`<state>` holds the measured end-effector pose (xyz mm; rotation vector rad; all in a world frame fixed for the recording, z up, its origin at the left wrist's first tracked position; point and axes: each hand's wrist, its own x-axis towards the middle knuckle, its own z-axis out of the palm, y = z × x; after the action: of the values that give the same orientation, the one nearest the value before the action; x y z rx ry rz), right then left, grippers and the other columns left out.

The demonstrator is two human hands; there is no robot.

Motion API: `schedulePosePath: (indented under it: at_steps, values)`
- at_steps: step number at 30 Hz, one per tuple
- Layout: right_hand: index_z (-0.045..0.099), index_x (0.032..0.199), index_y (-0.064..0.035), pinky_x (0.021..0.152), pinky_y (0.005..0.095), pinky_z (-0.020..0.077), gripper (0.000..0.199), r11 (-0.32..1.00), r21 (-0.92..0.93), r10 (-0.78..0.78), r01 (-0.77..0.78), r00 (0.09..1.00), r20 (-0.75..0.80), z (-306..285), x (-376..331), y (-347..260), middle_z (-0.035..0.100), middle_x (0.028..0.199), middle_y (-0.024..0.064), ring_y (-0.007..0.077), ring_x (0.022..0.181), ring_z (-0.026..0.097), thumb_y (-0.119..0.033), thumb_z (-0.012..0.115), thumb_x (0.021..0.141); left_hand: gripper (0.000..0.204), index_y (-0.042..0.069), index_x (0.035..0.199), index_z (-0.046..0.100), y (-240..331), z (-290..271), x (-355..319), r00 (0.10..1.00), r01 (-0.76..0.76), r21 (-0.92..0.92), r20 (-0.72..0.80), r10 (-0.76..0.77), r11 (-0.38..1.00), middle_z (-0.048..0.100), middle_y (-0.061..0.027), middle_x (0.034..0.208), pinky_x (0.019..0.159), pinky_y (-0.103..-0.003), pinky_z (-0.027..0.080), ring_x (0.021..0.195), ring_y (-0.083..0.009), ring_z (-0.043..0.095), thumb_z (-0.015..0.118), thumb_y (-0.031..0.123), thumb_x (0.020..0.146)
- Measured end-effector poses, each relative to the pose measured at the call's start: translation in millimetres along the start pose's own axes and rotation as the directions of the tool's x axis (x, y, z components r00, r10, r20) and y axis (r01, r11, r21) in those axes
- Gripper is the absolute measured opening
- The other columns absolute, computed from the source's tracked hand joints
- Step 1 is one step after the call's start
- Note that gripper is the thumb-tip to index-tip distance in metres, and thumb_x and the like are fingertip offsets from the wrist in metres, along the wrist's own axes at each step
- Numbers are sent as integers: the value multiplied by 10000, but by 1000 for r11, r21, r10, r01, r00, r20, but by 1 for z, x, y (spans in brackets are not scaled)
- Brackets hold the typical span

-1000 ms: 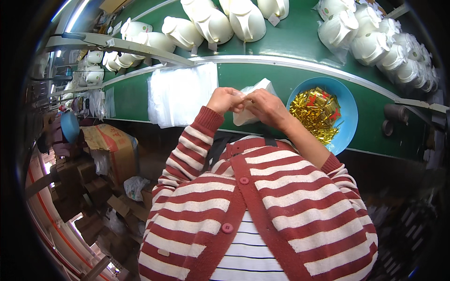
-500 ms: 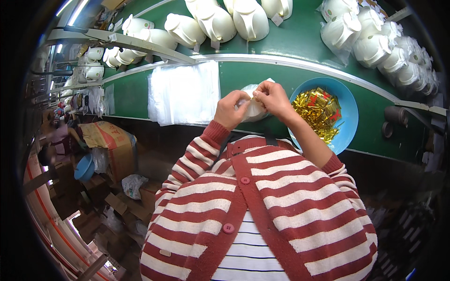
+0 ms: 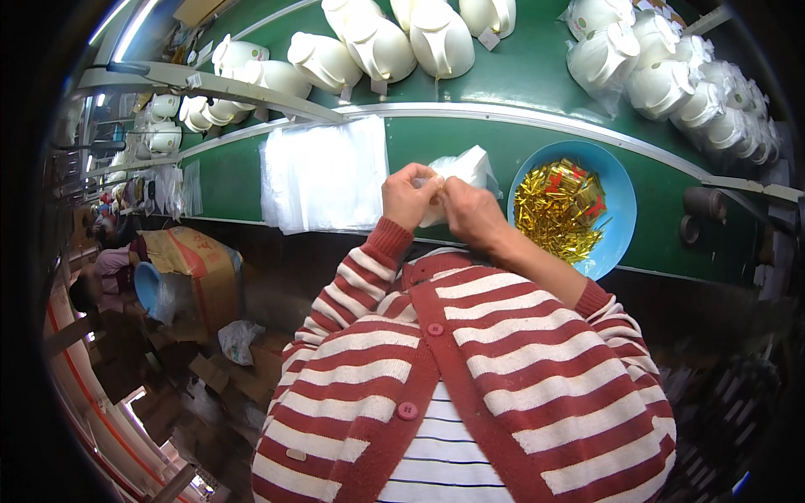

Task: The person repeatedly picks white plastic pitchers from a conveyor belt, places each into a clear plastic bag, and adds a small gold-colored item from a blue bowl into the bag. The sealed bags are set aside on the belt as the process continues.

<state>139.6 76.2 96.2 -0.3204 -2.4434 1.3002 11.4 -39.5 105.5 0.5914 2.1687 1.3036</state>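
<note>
A white pitcher-like vessel (image 3: 466, 170) lies in a clear plastic bag (image 3: 493, 183) on the green workbench, in front of my body. My left hand (image 3: 408, 198) is closed in a pinch at the gathered bag on the vessel's near left side. Fingertips touching the left ones, my right hand (image 3: 475, 215) also pinches there, its back toward me and covering part of the vessel. Anything small between the fingertips is hidden. To the right stands a light-blue bowl (image 3: 622, 205) holding many gold twist ties (image 3: 560, 218) and some red bits.
Flat clear bags (image 3: 323, 176) lie stacked left of my hands. Beyond a metal rail (image 3: 503, 113), white pitchers (image 3: 380, 49) stand in rows, with bagged ones (image 3: 662, 88) at right. Dark cylinders (image 3: 706, 205) sit far right. A cardboard box (image 3: 210, 268) and a co-worker (image 3: 111, 264) are at left.
My fingertips have moved slightly left and toward me, and my right hand has turned its back up. The bagged vessel now shows more on its far right side. The view has shifted slightly.
</note>
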Motion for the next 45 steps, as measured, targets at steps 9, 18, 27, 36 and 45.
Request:
schedulePosePath:
  at_steps: [9, 18, 27, 36, 45]
  values:
    - [659, 1202, -95, 977, 480, 540, 295, 963, -180, -130, 200, 932, 339, -74, 70, 53, 698, 1212, 177, 401, 1166, 664, -131, 715, 914, 301, 17, 1199, 602, 7, -2, 15, 903, -425, 251, 176, 391, 870, 724, -163, 920, 759, -350, 587, 818, -318, 742, 744, 71, 939]
    - [634, 1145, -58, 877, 497, 554, 316, 983, -147, 27, 110, 705, 708, -77, 85, 118, 730, 1046, 208, 420, 1058, 703, -209, 774, 906, 297, -32, 1232, 609, -70, -54, 74, 996, 71, -397, -18, -86, 915, 727, -91, 1001, 760, -278, 591, 844, -137, 696, 741, 54, 981]
    - [651, 1015, 35, 642, 336, 558, 384, 822, 88, 568, -563, 798, -203, -175, 93, 196, 702, 881, 102, 161, 750, 654, -334, 758, 995, 274, 40, 969, 681, -260, -111, 86, 804, 438, 125, -497, -326, 890, 739, -92, 841, 725, -354, 595, 782, -200, 721, 875, 189, 846]
    - [693, 1106, 69, 832, 477, 569, 579, 734, -170, 403, -657, 623, -671, -208, 244, 342, 745, 1027, 240, 371, 951, 736, -474, 788, 929, 236, 15, 992, 692, -229, -74, 133, 934, 346, 536, -271, -231, 770, 714, -133, 851, 771, -384, 563, 790, -279, 684, 827, 179, 889]
    - [620, 1222, 134, 1073, 512, 454, 712, 785, -381, 36, -489, 650, -759, -177, 201, 298, 651, 1253, 317, 470, 1208, 609, -499, 773, 935, 160, 4, 1041, 681, -239, -95, 96, 892, 394, 100, -279, -354, 914, 753, -124, 992, 807, -361, 575, 897, -220, 729, 622, 152, 1042]
